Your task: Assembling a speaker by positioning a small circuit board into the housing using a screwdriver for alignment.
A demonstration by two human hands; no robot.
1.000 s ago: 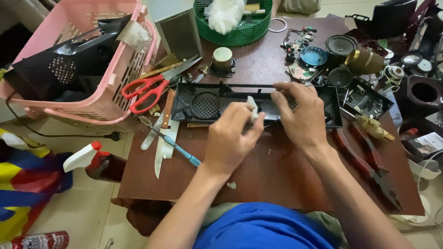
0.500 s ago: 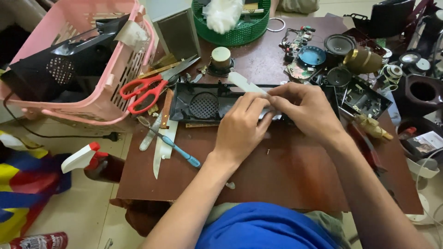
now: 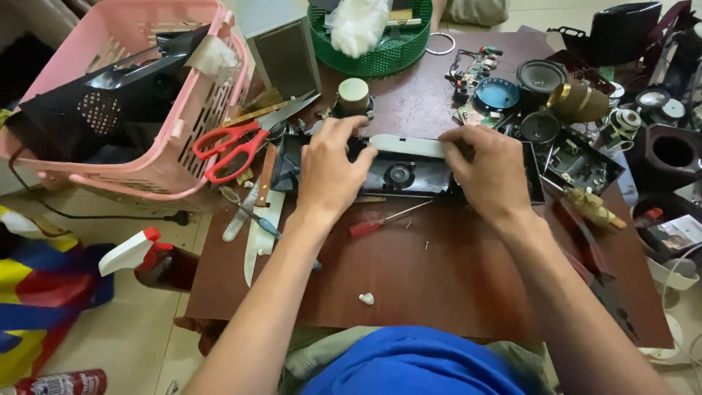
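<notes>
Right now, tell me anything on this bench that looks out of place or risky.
A knife lies with its blade past the table's left edge. Loose small screws and a white scrap sit on the bare wood near the red screwdriver. Both hands, left and right, hold the opened black device.

Black panel (image 3: 409, 175) ends hidden — under both hands.
</notes>
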